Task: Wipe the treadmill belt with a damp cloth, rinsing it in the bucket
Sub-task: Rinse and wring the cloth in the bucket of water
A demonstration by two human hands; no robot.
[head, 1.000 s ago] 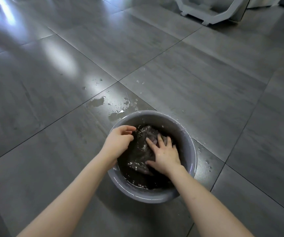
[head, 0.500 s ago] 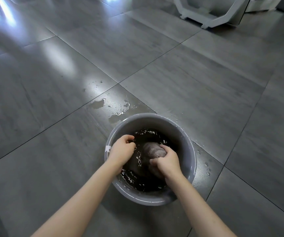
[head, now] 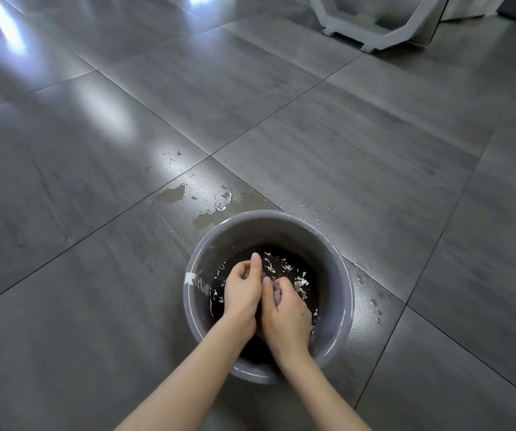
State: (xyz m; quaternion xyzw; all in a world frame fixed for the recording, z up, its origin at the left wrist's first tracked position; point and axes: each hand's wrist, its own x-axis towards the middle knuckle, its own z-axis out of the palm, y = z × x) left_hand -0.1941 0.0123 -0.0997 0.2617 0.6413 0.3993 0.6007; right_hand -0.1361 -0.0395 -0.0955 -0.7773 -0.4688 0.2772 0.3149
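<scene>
The left hand and right hand are gripping the cloth inside the grey bucket of dark water, which is standing near on the floor. Curled fingers of both hands are wrapping the bunched cloth, which is showing only between them.

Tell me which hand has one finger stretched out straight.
The left hand: one finger sticks out straight, while the right hand has its fingers all curled round the cloth in the bucket.
</scene>
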